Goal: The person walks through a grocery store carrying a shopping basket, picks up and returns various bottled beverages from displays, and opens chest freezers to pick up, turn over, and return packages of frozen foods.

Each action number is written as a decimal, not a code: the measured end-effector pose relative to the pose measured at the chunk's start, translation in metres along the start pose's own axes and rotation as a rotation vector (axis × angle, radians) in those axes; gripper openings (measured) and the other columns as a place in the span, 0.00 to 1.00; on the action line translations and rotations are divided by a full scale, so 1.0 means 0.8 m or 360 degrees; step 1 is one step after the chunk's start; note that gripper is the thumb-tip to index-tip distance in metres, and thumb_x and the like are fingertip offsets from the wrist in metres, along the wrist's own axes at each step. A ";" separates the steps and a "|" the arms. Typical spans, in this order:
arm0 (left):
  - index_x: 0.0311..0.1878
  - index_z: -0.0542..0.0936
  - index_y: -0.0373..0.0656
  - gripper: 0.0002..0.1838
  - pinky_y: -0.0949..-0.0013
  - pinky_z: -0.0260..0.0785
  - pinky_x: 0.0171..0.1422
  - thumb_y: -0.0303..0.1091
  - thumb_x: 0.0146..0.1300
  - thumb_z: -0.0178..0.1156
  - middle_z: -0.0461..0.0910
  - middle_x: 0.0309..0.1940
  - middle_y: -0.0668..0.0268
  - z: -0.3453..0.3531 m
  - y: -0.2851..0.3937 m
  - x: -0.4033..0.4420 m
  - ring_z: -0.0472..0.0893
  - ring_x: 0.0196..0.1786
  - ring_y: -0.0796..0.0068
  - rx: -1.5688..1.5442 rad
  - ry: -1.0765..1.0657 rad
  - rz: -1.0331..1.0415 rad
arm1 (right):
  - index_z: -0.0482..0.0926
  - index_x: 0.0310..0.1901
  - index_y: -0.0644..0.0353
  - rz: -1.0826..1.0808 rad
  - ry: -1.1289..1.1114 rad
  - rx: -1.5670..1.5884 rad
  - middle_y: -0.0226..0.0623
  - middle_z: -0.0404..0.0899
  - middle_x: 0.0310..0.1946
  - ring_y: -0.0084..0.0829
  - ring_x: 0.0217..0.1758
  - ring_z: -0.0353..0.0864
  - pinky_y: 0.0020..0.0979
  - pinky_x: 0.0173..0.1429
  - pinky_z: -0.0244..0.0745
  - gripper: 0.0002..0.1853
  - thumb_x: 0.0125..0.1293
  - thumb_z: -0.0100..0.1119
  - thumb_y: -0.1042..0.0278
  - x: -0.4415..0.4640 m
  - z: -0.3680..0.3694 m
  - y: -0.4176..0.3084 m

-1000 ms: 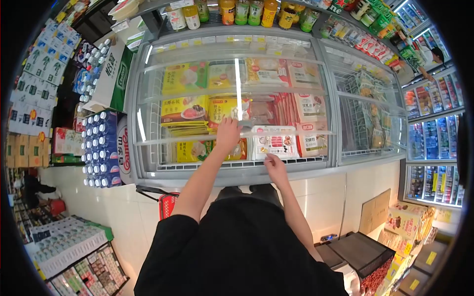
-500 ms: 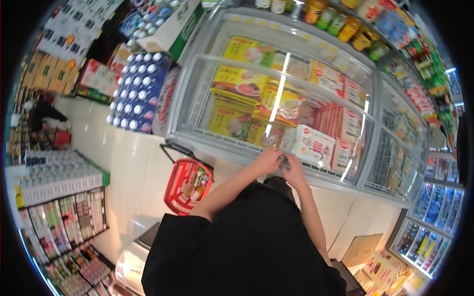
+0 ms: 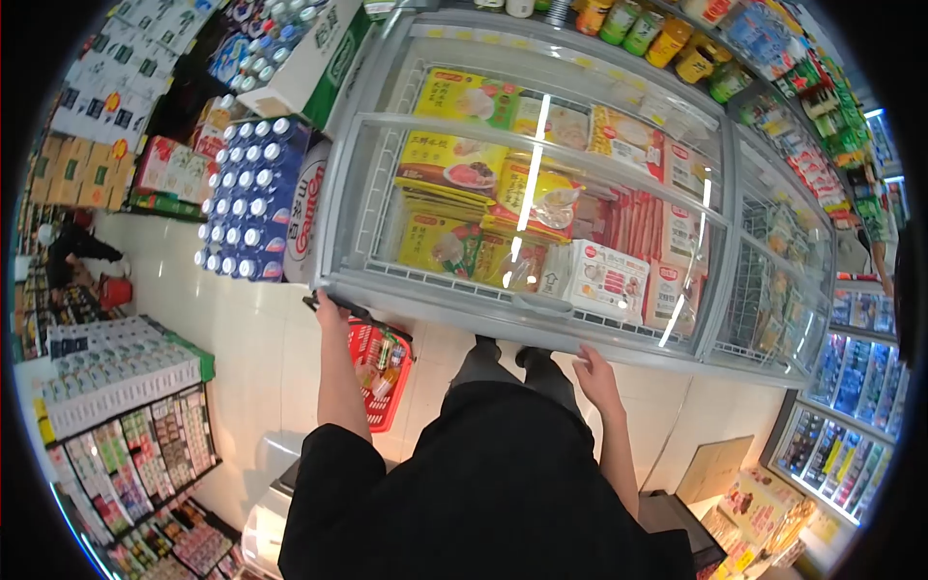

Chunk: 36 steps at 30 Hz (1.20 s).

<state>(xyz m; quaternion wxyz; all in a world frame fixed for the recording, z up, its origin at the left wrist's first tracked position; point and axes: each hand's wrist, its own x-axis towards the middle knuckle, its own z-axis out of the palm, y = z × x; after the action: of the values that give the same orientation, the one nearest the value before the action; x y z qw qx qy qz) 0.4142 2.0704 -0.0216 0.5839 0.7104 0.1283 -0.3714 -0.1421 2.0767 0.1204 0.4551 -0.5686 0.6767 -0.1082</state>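
Note:
My left hand [image 3: 332, 311] is at the black handle [image 3: 360, 315] of a red shopping basket [image 3: 389, 411], by the freezer's front left corner, with its fingers closed round the handle. Several small packaged goods lie in the basket. Off to the other side, my right hand [image 3: 596, 376] hangs just in front of the freezer's front edge, fingers apart and holding nothing. Under the glass of the chest freezer [image 3: 445, 297] are yellow frozen-food bags [image 3: 449, 155], a white-and-red box [image 3: 609, 275] and several reddish packets [image 3: 646, 232].
Blue bottles with white caps [image 3: 246, 198] stand in a pack left of the freezer. Stacked cartons [image 3: 126, 353] and product shelves [image 3: 145, 425] line the left side. Jars [image 3: 667, 43] stand behind the freezer. An open cardboard box [image 3: 713, 469] lies at lower right. Another person [image 3: 77, 251] is far left.
My hands were together at the freezer's front edge and have parted. The left went to the basket handle, the right moved right and down. The view has shifted slightly.

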 end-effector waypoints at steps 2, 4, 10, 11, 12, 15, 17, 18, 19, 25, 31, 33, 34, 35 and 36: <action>0.42 0.70 0.38 0.22 0.66 0.72 0.28 0.52 0.65 0.52 0.73 0.28 0.62 0.005 -0.004 0.016 0.76 0.29 0.69 0.0374 0.0255 0.0310 | 0.70 0.57 0.64 0.0141 0.0191 0.0019 0.50 0.79 0.44 0.40 0.45 0.81 0.34 0.50 0.75 0.22 0.61 0.56 0.66 -0.041 -0.013 0.047; 0.43 0.68 0.38 0.19 0.69 0.70 0.25 0.48 0.68 0.48 0.73 0.25 0.62 0.015 -0.004 0.010 0.76 0.25 0.67 0.0131 0.0190 0.0211 | 0.71 0.55 0.66 0.0287 0.0328 0.0035 0.49 0.80 0.41 0.38 0.42 0.81 0.32 0.47 0.75 0.22 0.60 0.56 0.66 -0.090 -0.023 0.111; 0.45 0.63 0.38 0.17 0.70 0.61 0.17 0.46 0.69 0.42 0.66 0.19 0.64 0.003 -0.030 -0.051 0.68 0.16 0.73 0.0038 -0.0015 0.0262 | 0.73 0.52 0.68 0.1276 0.0508 0.0735 0.40 0.80 0.30 0.30 0.28 0.81 0.28 0.32 0.72 0.20 0.57 0.55 0.69 -0.238 0.018 0.279; 0.44 0.63 0.39 0.17 0.71 0.59 0.16 0.46 0.69 0.41 0.64 0.18 0.65 -0.001 -0.037 -0.066 0.65 0.15 0.74 0.0027 -0.0039 0.0275 | 0.74 0.51 0.66 0.1377 0.0487 0.0897 0.39 0.80 0.30 0.29 0.27 0.80 0.28 0.30 0.72 0.19 0.58 0.55 0.69 -0.260 0.032 0.299; 0.42 0.63 0.39 0.16 0.71 0.59 0.16 0.45 0.70 0.41 0.63 0.17 0.66 -0.005 -0.043 -0.082 0.64 0.15 0.75 0.0077 -0.0036 0.0298 | 0.74 0.50 0.65 0.1470 0.0465 0.1063 0.38 0.80 0.30 0.28 0.26 0.79 0.28 0.29 0.71 0.18 0.58 0.56 0.69 -0.277 0.050 0.325; 0.36 0.65 0.37 0.18 0.72 0.58 0.15 0.45 0.70 0.39 0.61 0.15 0.68 -0.019 -0.074 -0.118 0.61 0.13 0.76 0.0182 -0.0186 0.0256 | 0.74 0.50 0.63 0.1425 0.0426 0.1492 0.36 0.79 0.28 0.26 0.27 0.79 0.26 0.27 0.70 0.16 0.59 0.55 0.69 -0.309 0.086 0.365; 0.35 0.69 0.36 0.23 0.71 0.56 0.13 0.48 0.70 0.37 0.61 0.13 0.69 -0.018 -0.100 -0.153 0.61 0.12 0.76 0.0303 -0.0147 0.0320 | 0.75 0.49 0.62 0.1229 0.0412 0.1267 0.34 0.78 0.27 0.24 0.26 0.77 0.25 0.27 0.69 0.15 0.59 0.55 0.70 -0.328 0.097 0.366; 0.36 0.70 0.36 0.24 0.71 0.54 0.13 0.50 0.69 0.37 0.62 0.13 0.69 -0.018 -0.110 -0.172 0.61 0.11 0.76 0.0393 -0.0075 0.0309 | 0.75 0.49 0.62 0.1063 0.0397 0.0986 0.34 0.77 0.26 0.24 0.25 0.76 0.25 0.26 0.69 0.15 0.59 0.55 0.70 -0.339 0.101 0.373; 0.36 0.70 0.36 0.24 0.71 0.54 0.13 0.50 0.69 0.37 0.62 0.13 0.69 -0.017 -0.122 -0.193 0.61 0.11 0.76 0.0412 -0.0120 0.0324 | 0.75 0.49 0.62 0.1036 0.0437 0.1042 0.33 0.77 0.26 0.23 0.25 0.75 0.25 0.26 0.69 0.15 0.59 0.55 0.70 -0.351 0.104 0.385; 0.25 0.73 0.40 0.31 0.71 0.55 0.14 0.63 0.62 0.45 0.63 0.11 0.69 -0.019 -0.241 -0.317 0.63 0.11 0.75 0.0899 -0.0246 0.0192 | 0.73 0.51 0.67 0.1331 0.0847 0.1522 0.35 0.78 0.27 0.24 0.25 0.75 0.22 0.26 0.69 0.17 0.59 0.54 0.72 -0.412 0.085 0.454; 0.27 0.75 0.39 0.32 0.66 0.64 0.20 0.64 0.61 0.46 0.70 0.13 0.65 -0.021 -0.363 -0.413 0.72 0.15 0.68 0.1449 -0.0524 0.0117 | 0.71 0.53 0.69 0.1447 0.1069 0.1937 0.43 0.80 0.36 0.32 0.34 0.83 0.26 0.29 0.74 0.18 0.63 0.51 0.71 -0.483 0.088 0.531; 0.32 0.77 0.35 0.35 0.64 0.68 0.28 0.65 0.61 0.45 0.75 0.20 0.59 -0.029 -0.415 -0.370 0.76 0.22 0.64 0.1611 -0.0491 0.0160 | 0.71 0.53 0.69 0.1490 0.1134 0.1989 0.43 0.80 0.36 0.32 0.34 0.83 0.27 0.30 0.74 0.18 0.64 0.50 0.70 -0.496 0.082 0.537; 0.37 0.78 0.31 0.38 0.62 0.71 0.35 0.66 0.60 0.44 0.79 0.26 0.54 -0.033 -0.440 -0.340 0.80 0.29 0.60 0.1752 -0.0423 0.0184 | 0.71 0.54 0.68 0.1533 0.1169 0.2009 0.43 0.80 0.36 0.33 0.34 0.83 0.28 0.31 0.74 0.18 0.64 0.50 0.70 -0.500 0.079 0.539; 0.48 0.75 0.24 0.44 0.61 0.69 0.51 0.67 0.60 0.43 0.79 0.41 0.46 -0.037 -0.457 -0.319 0.79 0.45 0.54 0.1954 -0.0378 0.0210 | 0.71 0.54 0.68 0.1546 0.1185 0.2019 0.43 0.80 0.36 0.33 0.34 0.83 0.28 0.31 0.74 0.18 0.64 0.50 0.70 -0.503 0.081 0.546; 0.48 0.75 0.24 0.44 0.61 0.69 0.51 0.67 0.60 0.43 0.79 0.41 0.46 -0.035 -0.462 -0.316 0.79 0.45 0.54 0.1968 -0.0386 0.0204 | 0.71 0.54 0.67 0.1505 0.1171 0.2062 0.44 0.80 0.39 0.36 0.37 0.83 0.30 0.34 0.75 0.18 0.64 0.51 0.69 -0.504 0.086 0.556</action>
<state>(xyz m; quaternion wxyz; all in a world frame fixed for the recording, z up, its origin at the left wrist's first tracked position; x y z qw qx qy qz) 0.0222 2.2650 -0.1201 0.0970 0.8755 -0.2199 -0.4192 -0.4142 2.5989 -0.0150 0.4383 0.2117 0.7505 -0.4471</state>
